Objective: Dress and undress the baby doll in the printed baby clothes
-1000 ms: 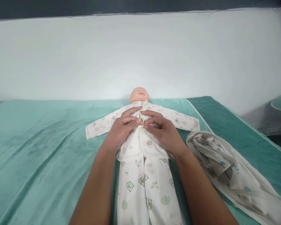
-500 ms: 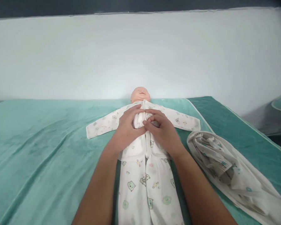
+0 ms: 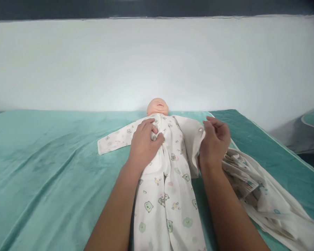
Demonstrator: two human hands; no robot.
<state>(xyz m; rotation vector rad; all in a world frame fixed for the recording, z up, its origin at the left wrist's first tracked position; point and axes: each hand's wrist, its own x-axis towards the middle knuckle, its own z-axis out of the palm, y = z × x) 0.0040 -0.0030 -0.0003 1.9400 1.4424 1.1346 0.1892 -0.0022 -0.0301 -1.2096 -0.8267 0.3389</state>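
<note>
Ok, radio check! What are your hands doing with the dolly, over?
Left hand on chest of doll. Right hand at edge of turned-back front flap, grip unclear. Bundled cloth beside right forearm, off the doll.

Bare left hand (image 3: 144, 144) and bare right hand (image 3: 215, 143) continue into 2 bare forearms (image 3: 113, 212), each smooth in outline and tapering toward a slimmer, equally bare wrist (image 3: 210, 166).

The doll's clothed legs (image 3: 153, 219) run off the bottom edge; whether the right fingers (image 3: 216, 122) grip the jacket flap (image 3: 191, 137) is unclear
</note>
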